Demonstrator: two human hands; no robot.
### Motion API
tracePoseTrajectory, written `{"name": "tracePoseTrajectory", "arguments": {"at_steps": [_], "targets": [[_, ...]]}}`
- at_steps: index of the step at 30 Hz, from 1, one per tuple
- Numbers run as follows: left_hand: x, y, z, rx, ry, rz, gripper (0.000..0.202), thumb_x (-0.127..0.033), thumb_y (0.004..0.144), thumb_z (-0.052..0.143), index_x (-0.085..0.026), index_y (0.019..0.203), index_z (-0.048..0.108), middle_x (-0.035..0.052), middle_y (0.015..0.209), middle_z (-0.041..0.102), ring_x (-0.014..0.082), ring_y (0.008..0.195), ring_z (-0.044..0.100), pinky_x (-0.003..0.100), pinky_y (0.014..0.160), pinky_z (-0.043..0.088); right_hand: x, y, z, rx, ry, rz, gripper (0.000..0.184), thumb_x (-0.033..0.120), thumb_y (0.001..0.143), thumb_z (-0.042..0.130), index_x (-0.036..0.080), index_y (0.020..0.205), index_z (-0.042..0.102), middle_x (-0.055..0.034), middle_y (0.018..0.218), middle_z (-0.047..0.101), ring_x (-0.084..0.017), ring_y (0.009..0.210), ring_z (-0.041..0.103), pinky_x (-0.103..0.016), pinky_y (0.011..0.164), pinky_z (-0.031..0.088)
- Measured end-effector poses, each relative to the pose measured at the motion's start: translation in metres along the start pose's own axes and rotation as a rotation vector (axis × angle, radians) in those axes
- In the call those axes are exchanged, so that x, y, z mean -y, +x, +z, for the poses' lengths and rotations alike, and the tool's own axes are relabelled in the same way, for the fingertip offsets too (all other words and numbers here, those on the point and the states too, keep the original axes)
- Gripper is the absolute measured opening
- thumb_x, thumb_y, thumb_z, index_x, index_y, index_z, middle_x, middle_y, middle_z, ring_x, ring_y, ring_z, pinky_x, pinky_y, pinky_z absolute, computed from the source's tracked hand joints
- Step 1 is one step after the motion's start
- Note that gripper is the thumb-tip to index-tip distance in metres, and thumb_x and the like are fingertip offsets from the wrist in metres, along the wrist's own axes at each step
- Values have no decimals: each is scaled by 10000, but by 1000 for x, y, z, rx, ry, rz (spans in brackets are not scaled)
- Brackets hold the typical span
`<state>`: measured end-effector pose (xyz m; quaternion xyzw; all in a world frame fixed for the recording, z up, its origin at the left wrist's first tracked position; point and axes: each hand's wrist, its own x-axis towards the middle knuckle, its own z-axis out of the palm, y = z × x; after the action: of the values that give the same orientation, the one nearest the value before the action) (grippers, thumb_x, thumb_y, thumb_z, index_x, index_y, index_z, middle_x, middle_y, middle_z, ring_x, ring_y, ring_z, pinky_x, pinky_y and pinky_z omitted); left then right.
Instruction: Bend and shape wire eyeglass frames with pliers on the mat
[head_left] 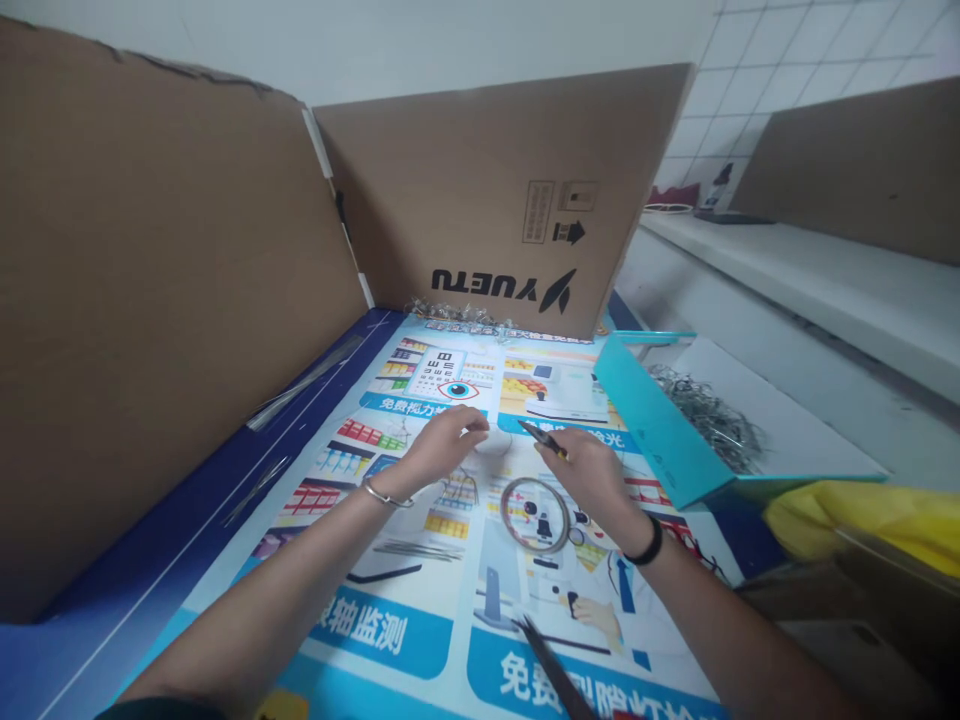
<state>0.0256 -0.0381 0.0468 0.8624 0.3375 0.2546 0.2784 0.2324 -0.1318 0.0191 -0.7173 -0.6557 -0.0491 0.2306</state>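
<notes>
My left hand (444, 442) is over the middle of the printed poster. Its thumb and fingers pinch a thin curved wire (501, 452), which bows towards the right. My right hand (596, 480) grips a pair of pliers (541, 436), their dark jaws pointing left towards that wire, apart from my left fingers. Just below my right hand lies a round coil of wire (505, 530). Several short straight wires (420, 550) rest below my left hand. Nearer me is a dark pointed tool (553, 664), its lower end cut off by the frame.
A teal box (652, 430) at right holds a tangle of silvery wire pieces (709, 415). Cardboard panels (480, 190) stand behind and left. Small wire bits (457, 312) lie along the back panel. Long thin strips (307, 382) lie at left. Yellow cloth (870, 515) sits at right.
</notes>
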Motion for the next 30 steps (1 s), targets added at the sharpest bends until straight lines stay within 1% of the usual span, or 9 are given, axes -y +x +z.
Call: {"name": "tracePoseTrajectory", "arguments": {"at_steps": [2,4,7,11,14,18,23,26,30], "targets": [[1,12,2,76,274,159,167,-153,810,475,-179,807,640,53,843,653,202,850,585,313,770,424,-4,1,4,-65,27,-1,240,368,841,501,187,773,643,-38,751,639,-158,736,569,-239,635,350],[2,25,7,159,499,275,194,-117,801,457,-167,756,639,72,795,652,221,807,596,325,724,432,-6,1,7,-122,59,-17,244,365,846,500,182,771,643,-42,747,635,-159,740,568,-236,652,357],[4,45,16,251,690,361,208,-102,806,437,-149,799,640,104,811,651,234,808,610,335,721,443,-6,0,9,-175,100,-33,235,350,852,495,180,777,639,-40,743,629,-161,752,564,-235,669,361],[5,68,23,394,705,244,242,-95,806,418,-141,889,641,143,930,655,252,882,617,351,748,451,-7,1,10,-194,143,-11,232,333,852,489,185,734,621,-30,718,614,-160,736,550,-238,661,354],[4,83,24,485,677,182,204,-98,762,462,-134,813,656,151,882,662,262,852,622,350,732,453,-8,2,9,-203,178,0,224,328,851,486,185,745,622,-33,734,617,-163,739,544,-241,663,354],[3,97,24,575,604,118,113,-125,681,532,-135,672,644,132,765,667,240,732,618,318,682,447,-8,2,9,-210,194,26,224,328,844,497,186,720,618,-28,706,606,-156,699,534,-239,629,344],[9,93,12,541,422,56,72,-133,641,539,-165,596,586,74,687,646,199,659,581,280,628,419,-8,1,10,-219,191,33,206,322,837,512,190,720,618,-19,709,607,-145,686,534,-232,624,339],[20,83,2,438,281,-15,44,-146,662,522,-177,653,552,37,675,628,164,625,558,249,580,407,-7,1,11,-208,184,29,219,322,842,501,190,702,607,-17,694,599,-145,685,530,-233,622,335],[32,63,-7,264,92,-159,97,-190,776,409,-174,823,492,31,703,616,119,543,541,219,494,411,-8,2,13,-204,198,21,252,345,847,482,184,684,588,-23,674,583,-153,695,530,-240,625,337]]}}
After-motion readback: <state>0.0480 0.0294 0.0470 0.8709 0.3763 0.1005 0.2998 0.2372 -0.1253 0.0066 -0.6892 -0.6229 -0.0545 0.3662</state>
